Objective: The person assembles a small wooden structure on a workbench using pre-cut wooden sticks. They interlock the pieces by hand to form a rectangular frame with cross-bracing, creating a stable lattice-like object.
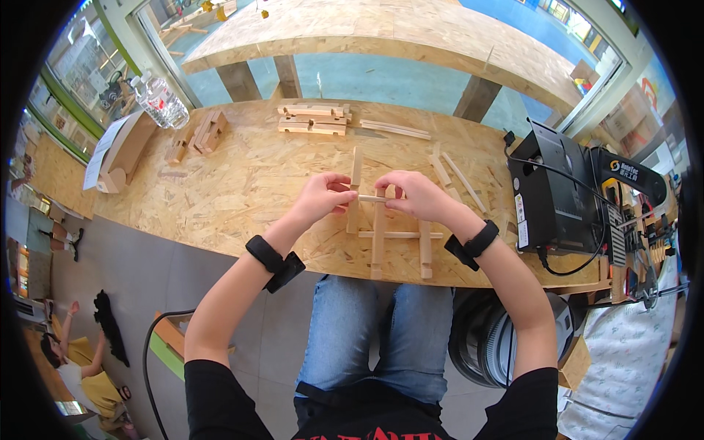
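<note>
A thin wooden stick (371, 199) lies crosswise between my two hands above the OSB tabletop. My left hand (328, 196) is closed, its thumb and fingers pinching the stick's left end against a long wooden bar (356, 165). With thumb and fingers together, my right hand (412, 195) grips the stick's other end, by the top of a second bar (378, 246). That second bar runs toward the table's front edge, beside a shorter third bar (425, 253). A crosspiece (402, 235) spans these bars. My fingers partly hide where the stick meets the wood.
Notched wooden blocks (314, 119) are stacked at the back, near thin strips (396, 130). More strips (463, 182) lie right of my hand. At the right stands a black machine (551, 191) with cables; at the left are a cardboard box (126, 152) and water bottles (163, 103).
</note>
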Motion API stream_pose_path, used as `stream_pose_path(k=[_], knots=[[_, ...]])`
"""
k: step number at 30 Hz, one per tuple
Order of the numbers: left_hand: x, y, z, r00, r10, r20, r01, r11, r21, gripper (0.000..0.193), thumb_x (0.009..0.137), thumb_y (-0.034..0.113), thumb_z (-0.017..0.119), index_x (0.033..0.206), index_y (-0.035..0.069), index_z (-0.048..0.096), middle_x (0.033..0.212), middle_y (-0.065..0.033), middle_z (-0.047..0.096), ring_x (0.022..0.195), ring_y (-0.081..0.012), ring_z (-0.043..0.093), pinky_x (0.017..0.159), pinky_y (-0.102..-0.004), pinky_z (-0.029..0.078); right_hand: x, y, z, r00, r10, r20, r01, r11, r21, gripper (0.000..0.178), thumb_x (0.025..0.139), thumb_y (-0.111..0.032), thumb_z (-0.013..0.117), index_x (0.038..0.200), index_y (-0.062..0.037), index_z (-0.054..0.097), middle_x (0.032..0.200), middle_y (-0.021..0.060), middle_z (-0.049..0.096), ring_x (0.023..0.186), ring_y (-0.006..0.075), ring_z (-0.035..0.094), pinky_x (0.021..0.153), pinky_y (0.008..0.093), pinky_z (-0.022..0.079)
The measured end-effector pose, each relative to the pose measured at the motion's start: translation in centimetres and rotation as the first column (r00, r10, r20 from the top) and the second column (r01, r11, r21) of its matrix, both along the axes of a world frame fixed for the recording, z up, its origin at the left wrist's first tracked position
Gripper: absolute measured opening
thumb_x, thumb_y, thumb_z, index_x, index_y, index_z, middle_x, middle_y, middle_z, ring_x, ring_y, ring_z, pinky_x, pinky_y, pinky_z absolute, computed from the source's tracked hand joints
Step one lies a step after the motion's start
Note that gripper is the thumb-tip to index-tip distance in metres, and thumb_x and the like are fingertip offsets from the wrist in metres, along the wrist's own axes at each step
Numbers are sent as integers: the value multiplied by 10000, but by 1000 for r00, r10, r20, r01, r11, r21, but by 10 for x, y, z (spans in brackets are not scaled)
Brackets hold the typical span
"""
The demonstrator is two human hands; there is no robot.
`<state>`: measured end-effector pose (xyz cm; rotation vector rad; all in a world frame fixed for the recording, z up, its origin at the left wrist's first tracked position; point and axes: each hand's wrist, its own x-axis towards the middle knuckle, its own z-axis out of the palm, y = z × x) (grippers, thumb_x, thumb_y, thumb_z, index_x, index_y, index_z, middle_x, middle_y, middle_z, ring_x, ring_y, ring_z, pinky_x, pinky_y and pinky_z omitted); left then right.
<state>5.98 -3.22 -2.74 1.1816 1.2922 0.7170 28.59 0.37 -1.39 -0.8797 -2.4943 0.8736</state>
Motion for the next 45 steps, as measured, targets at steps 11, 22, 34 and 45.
stream_pose_path(k=[11, 22, 34, 45], knots=[[3, 4, 3, 994, 71, 83, -65, 995, -76, 504, 794, 97, 657, 1231, -40, 446, 1058, -129, 588, 912, -180, 611, 735, -303, 548, 2, -1, -3, 1000, -13, -27, 14, 999, 39, 318, 710, -60, 676, 1015, -34, 590, 940, 97, 628, 719, 220, 566, 667, 325, 475], [1, -1, 2, 1000, 7, 21, -6, 999, -35, 504, 788, 65, 619, 1250, -22, 439, 1031, -114, 600, 893, -188, 616, 720, -304, 549, -1, 2, -13, 998, 5, 56, -11, 995, 96, 289, 718, -55, 648, 998, -31, 578, 966, 120, 607, 899, 278, 569, 759, 351, 472], [1, -15, 21, 967, 125, 222, -116, 992, -52, 492, 797, 102, 634, 1243, -5, 456, 1023, -83, 584, 908, -166, 596, 733, -301, 541, 2, -15, 8, 982, -165, 87, 136, 952, 276, 202, 755, -97, 624, 945, -34, 593, 918, 110, 605, 897, 289, 564, 763, 357, 465], [26, -29, 24, 941, 88, 326, -64, 994, -83, 500, 798, 94, 632, 1243, -9, 428, 1014, -89, 571, 923, -169, 585, 737, -317, 547, 6, -69, 0, 984, -153, 94, 126, 961, 248, 238, 757, -205, 652, 937, -55, 613, 843, 99, 612, 803, 287, 584, 714, 377, 461]])
